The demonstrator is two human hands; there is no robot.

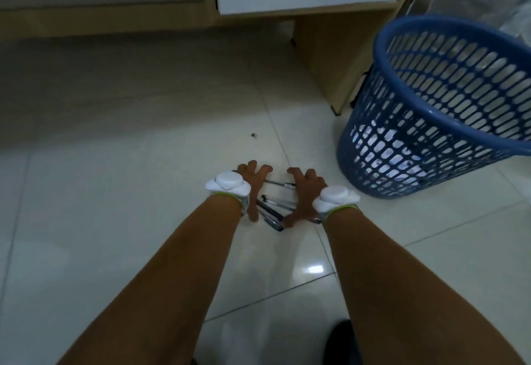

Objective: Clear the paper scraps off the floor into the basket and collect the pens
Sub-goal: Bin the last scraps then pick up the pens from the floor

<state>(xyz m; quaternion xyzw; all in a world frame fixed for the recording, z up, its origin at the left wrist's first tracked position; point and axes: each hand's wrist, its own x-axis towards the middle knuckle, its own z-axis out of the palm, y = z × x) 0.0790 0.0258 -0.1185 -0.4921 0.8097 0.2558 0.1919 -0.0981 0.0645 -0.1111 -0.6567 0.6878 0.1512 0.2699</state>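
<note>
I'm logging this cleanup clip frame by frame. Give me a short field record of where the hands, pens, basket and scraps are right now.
left hand: open, fingers spread, on the floor left of the pens
right hand: open, fingers spread, on the floor right of the pens
pens: several, loosely bunched on the floor between the hands
basket: blue, slotted, upright, at right
paper scraps: white, seen through the basket wall
floor: pale tiles, one small dark speck
wrists: white device on each
</note>
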